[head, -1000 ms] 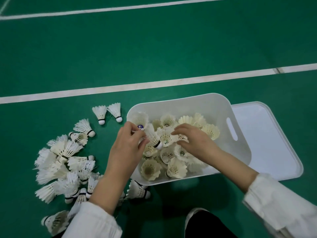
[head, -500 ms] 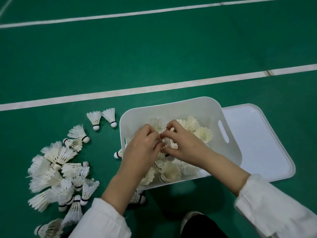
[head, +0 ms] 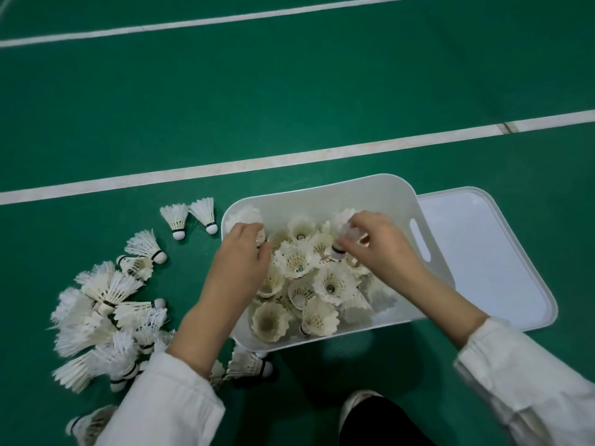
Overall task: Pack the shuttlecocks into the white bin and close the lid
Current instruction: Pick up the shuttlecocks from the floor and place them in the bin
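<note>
White bin (head: 380,197) sits on the green floor (head: 289,91), open, with its lid (head: 489,252) lying flat just beside its right wall, partly tucked under it. Shuttlecocks (head: 299,278) fill much of the bin, most with their feather skirts facing up. Both hands reach into it. The left hand (head: 241,255) is curled at the far left corner, its fingers closed on a shuttlecock (head: 244,217) there. The right hand (head: 376,243) pinches another shuttlecock (head: 346,231) near the far right, cork pointing down. A loose pile (head: 103,313) of shuttlecocks lies on the floor left of the bin, and two more (head: 190,217) stand near its far left corner. White sleeves (head: 167,403) cover both forearms.
</note>
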A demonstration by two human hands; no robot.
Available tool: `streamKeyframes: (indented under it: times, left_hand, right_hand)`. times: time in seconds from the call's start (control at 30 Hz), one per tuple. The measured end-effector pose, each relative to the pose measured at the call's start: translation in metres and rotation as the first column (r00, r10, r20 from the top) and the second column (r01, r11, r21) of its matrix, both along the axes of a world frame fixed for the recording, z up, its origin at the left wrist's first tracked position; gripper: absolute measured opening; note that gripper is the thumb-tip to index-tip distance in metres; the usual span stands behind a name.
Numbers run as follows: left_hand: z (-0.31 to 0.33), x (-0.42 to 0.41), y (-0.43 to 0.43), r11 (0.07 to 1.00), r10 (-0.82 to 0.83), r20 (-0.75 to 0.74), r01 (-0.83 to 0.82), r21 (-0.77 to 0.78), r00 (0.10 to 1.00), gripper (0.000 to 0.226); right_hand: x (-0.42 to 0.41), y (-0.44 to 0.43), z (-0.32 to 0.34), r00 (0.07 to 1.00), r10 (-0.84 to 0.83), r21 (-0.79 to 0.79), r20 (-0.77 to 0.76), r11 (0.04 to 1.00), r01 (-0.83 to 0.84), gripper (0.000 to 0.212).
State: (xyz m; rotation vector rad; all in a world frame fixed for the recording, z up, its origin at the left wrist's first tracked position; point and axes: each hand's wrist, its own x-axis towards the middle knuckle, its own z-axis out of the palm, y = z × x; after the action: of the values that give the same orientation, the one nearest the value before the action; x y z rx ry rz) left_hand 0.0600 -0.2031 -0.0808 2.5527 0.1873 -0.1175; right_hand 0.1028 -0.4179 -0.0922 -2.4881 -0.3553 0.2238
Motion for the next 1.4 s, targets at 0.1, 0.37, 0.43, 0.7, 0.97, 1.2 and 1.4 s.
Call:
streamKeyframes:
  times: [0.1,0.37,0.43,0.7,0.97,1.2,1.4]
  left_hand:
    - [-0.011,0.006,0.000,0.994,-0.056,-0.072,0.063,0.091,0.996,0.039]
    - [-0.054,0.036,-0.010,0.962,-0.091,-0.387,0.182,0.205,0.918,0.024]
    - [-0.063,0.038,-0.008,0.957,-0.094,-0.462,0.207,0.201,0.882,0.026]
    - [-0.026,0.018,0.007,0.982,-0.137,-0.201,0.159,0.097,0.970,0.030]
    - [0.011,-0.002,0.058,0.999,-0.004,-0.048,0.007,0.053,0.999,0.024]
    - [-0.001,-0.006,0.091,0.983,-0.068,-0.095,0.083,0.163,0.993,0.023]
    - [0.020,0.007,0.139,0.857,-0.236,-0.261,0.327,0.397,0.936,0.022]
  right_hand:
    - [0.006,-0.009,-0.005,0.997,-0.082,0.033,-0.003,0.996,0.082,0.024]
    - [0.008,-0.005,-0.014,0.999,-0.046,0.022,0.005,0.999,0.046,0.027]
    - [0.013,0.003,-0.015,0.999,0.012,-0.007,0.036,1.000,-0.011,0.026]
    - [0.034,0.052,-0.034,0.951,0.302,-0.234,0.069,0.931,-0.279,0.029]
    - [0.046,0.063,-0.058,0.946,0.304,-0.506,-0.110,0.803,-0.317,0.028]
    - [0.028,0.085,-0.003,0.941,0.339,-0.489,0.016,0.823,-0.289,0.025]
    - [0.004,0.150,0.044,0.863,0.504,-0.342,0.034,0.817,-0.463,0.028]
